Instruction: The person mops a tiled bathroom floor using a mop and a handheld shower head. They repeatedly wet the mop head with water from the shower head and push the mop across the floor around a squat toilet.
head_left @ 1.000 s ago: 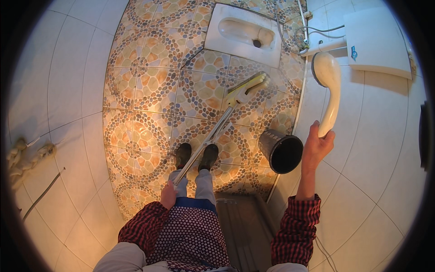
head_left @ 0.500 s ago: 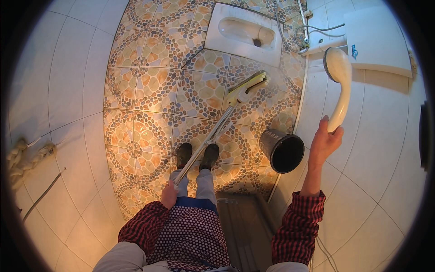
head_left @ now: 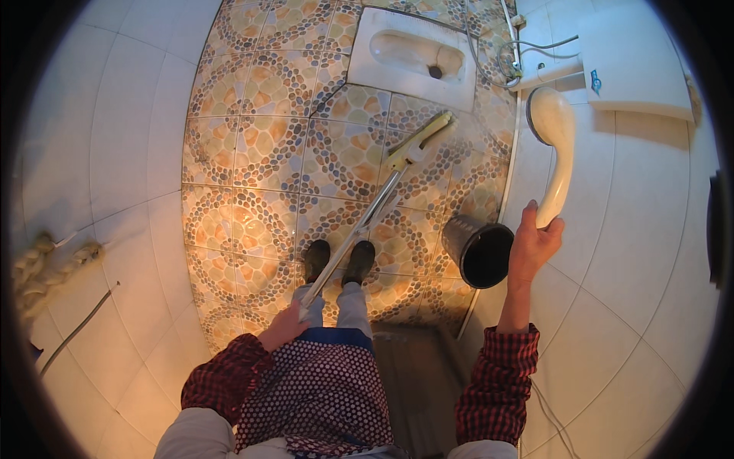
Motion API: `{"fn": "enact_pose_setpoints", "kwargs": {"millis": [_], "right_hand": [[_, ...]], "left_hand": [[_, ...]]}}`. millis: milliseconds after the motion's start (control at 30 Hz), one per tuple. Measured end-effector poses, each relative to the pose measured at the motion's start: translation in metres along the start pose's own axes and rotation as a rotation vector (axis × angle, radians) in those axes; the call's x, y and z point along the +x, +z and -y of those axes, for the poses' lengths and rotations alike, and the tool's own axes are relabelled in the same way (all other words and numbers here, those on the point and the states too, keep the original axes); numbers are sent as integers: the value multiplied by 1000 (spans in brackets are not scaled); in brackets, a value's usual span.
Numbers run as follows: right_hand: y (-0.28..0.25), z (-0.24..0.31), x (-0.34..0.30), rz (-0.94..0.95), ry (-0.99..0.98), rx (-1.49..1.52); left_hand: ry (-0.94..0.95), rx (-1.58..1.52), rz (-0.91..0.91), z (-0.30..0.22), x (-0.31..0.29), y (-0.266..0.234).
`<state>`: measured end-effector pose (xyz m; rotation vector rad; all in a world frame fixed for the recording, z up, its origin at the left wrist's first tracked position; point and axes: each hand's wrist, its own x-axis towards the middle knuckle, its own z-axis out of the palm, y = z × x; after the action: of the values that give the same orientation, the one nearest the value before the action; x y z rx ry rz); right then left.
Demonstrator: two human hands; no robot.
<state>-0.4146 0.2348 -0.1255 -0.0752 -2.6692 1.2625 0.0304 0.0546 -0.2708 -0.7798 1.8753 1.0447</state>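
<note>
Head view: right hand [head_left: 535, 245] closed on the handle end of a stiff, light shower head [head_left: 554, 145] at 2 o'clock; left hand [head_left: 284, 329] grips the long-handled floor brush [head_left: 382, 203], likely rigid.

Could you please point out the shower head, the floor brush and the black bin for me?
shower head [head_left: 552, 121], head view, on its round cream face.
floor brush [head_left: 419, 140], head view, on its yellowish brush block.
black bin [head_left: 488, 264], head view, on its dark open mouth.
</note>
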Motion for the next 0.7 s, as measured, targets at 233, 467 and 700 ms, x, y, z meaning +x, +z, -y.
{"fn": "enact_pose_setpoints", "kwargs": {"millis": [233, 467, 700], "right_hand": [[-5, -22, -16, -23, 146, 91], [-7, -31, -14, -77, 189, 243], [0, -26, -12, -28, 135, 219]], "left_hand": [[93, -177, -71, -77, -12, -67], [15, -953, 138, -167, -57, -110], [-5, -1769, 477, -142, -61, -84]]}}
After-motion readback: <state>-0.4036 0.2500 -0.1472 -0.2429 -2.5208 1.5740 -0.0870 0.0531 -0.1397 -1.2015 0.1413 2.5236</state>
